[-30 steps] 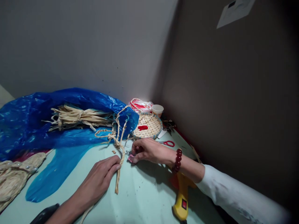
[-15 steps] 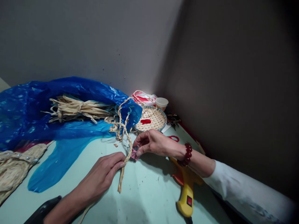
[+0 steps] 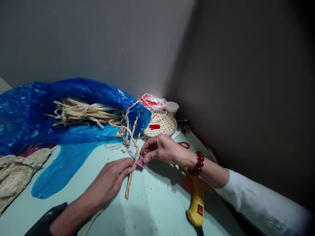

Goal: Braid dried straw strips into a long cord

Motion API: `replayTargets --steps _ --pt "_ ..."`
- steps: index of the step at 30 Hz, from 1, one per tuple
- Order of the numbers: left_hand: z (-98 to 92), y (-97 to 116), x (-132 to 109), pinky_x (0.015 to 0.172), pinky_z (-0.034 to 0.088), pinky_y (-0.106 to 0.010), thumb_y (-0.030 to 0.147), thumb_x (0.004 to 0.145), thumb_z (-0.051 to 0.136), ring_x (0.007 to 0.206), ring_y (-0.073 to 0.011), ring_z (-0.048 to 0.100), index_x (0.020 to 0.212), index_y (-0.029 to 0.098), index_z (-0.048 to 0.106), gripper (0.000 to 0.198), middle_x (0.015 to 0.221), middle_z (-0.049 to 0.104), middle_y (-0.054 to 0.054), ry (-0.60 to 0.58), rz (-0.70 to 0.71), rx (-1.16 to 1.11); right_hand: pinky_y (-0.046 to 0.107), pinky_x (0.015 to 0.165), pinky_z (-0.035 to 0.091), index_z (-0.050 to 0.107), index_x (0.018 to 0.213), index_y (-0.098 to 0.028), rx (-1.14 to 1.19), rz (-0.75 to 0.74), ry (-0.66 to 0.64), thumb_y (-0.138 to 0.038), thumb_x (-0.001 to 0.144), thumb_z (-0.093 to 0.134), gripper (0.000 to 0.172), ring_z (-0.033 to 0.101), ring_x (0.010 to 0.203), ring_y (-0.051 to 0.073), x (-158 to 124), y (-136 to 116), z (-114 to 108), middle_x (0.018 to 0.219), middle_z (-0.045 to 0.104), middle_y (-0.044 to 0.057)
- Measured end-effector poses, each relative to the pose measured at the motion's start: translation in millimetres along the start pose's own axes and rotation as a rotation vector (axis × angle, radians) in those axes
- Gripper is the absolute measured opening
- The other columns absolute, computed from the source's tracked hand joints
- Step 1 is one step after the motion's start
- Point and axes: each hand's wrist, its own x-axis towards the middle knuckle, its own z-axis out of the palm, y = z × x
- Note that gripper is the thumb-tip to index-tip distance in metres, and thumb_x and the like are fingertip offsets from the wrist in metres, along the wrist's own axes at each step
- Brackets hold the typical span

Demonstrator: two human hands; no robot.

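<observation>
A braided straw rope (image 3: 130, 144) runs from the blue bag down onto the pale green table (image 3: 152, 203), its loose end by my left hand. My left hand (image 3: 110, 180) pinches the braid between thumb and fingers near its lower end. My right hand (image 3: 159, 150), with a dark red bead bracelet (image 3: 198, 163) on the wrist, is closed on a small pink binder clip (image 3: 141, 161) right beside the braid. The clip touches or nearly touches the braid; I cannot tell which.
A blue plastic bag (image 3: 61, 114) with a bundle of dried straw (image 3: 81, 113) lies at the back left. A round woven tray (image 3: 161, 124), a paper cup (image 3: 171, 107), red-handled scissors (image 3: 183, 144) and a yellow glue gun (image 3: 197, 203) sit to the right. Woven straw work (image 3: 14, 170) is at the left edge.
The view shifted slightly. My right hand with the clip has come closer to the braid, and my left hand has slid a little toward it while keeping hold.
</observation>
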Motion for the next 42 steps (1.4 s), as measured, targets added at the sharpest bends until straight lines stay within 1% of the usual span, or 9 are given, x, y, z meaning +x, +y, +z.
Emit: replayTargets --steps 9,13,17,21,26,29,32,36,42 --pt "-1.5 4.0 -0.4 0.074 0.042 -0.028 0.029 0.096 0.033 0.082 -0.0204 0.061 0.089 0.023 0.06 0.029 0.086 0.066 -0.002 0.0 0.021 -0.011 0.024 0.063 0.042 0.072 0.082 -0.014 0.053 0.021 -0.007 -0.026 0.071 0.077 0.017 0.063 0.072 0.016 1.6 0.8 4.1 0.076 0.071 0.002" --pt "-2.2 4.3 -0.3 0.075 0.042 -0.028 0.03 0.096 0.034 0.083 -0.0211 0.061 0.088 0.022 0.061 0.029 0.087 0.068 -0.002 0.007 -0.029 -0.036 0.026 0.066 0.044 0.069 0.087 -0.014 0.178 0.003 -0.067 -0.03 0.071 0.076 0.024 0.063 0.075 0.017 4.2 3.2 4.9 0.079 0.07 0.003" --pt "-1.8 4.6 -0.4 0.073 0.042 -0.029 0.03 0.096 0.032 0.079 -0.0207 0.06 0.086 0.022 0.059 0.03 0.085 0.067 -0.002 0.014 -0.062 -0.044 0.026 0.068 0.046 0.067 0.088 -0.013 0.247 0.001 -0.082 -0.032 0.068 0.078 0.029 0.061 0.075 0.016 6.7 8.3 3.0 0.08 0.069 0.003" --pt "-1.3 4.8 -2.3 0.073 0.042 -0.029 0.031 0.096 0.031 0.078 -0.0209 0.06 0.083 0.022 0.057 0.03 0.083 0.067 -0.001 0.045 -0.095 -0.019 0.027 0.073 0.048 0.069 0.084 -0.013 0.263 -0.017 -0.069 -0.039 0.072 0.074 0.029 0.061 0.074 0.015 7.9 15.2 1.5 0.08 0.069 0.003" --pt "-1.4 4.5 -3.8 0.072 0.044 -0.029 0.031 0.095 0.032 0.077 -0.0214 0.062 0.081 0.024 0.058 0.03 0.08 0.068 -0.001 0.075 -0.097 0.009 0.026 0.072 0.047 0.071 0.079 -0.012 0.203 -0.066 -0.071 -0.039 0.073 0.074 0.028 0.061 0.074 0.016 8.9 22.5 -0.3 0.078 0.069 0.004" --pt "-2.9 4.4 -3.5 0.072 0.045 -0.028 0.031 0.094 0.033 0.075 -0.0213 0.063 0.081 0.024 0.059 0.03 0.078 0.069 -0.001 0.088 -0.095 0.015 0.025 0.072 0.048 0.071 0.093 -0.013 0.17 -0.104 -0.101 -0.031 0.07 0.077 0.029 0.063 0.078 0.016 8.4 21.8 -1.3 0.084 0.07 0.003" --pt "-4.8 4.0 -3.4 0.075 0.046 -0.028 0.032 0.094 0.033 0.078 -0.0215 0.064 0.084 0.025 0.062 0.031 0.079 0.069 -0.001 0.086 -0.069 -0.008 0.023 0.073 0.048 0.068 0.104 -0.016 0.104 -0.145 -0.068 -0.024 0.073 0.074 0.032 0.064 0.082 0.016 7.0 14.5 0.8 0.09 0.07 0.002" --pt "-5.5 3.0 -5.0 0.079 0.047 -0.028 0.033 0.094 0.035 0.084 -0.0218 0.064 0.086 0.025 0.063 0.031 0.083 0.07 -0.001 0.071 -0.026 -0.048 0.022 0.07 0.045 0.073 0.087 -0.015 -0.054 -0.167 0.02 -0.019 0.081 0.067 0.009 0.062 0.074 0.014 6.5 1.5 5.7 0.08 0.07 0.001" --pt "-3.3 0.3 -9.0 0.076 0.044 -0.03 0.031 0.096 0.03 0.082 -0.0217 0.063 0.087 0.023 0.058 0.03 0.085 0.069 -0.003 0.062 -0.078 0.001 0.021 0.061 0.038 0.071 0.078 -0.014 -0.276 -0.138 0.155 -0.008 0.081 0.06 0.013 0.053 0.058 0.01 6.2 -3.4 1.8 0.062 0.062 -0.001"
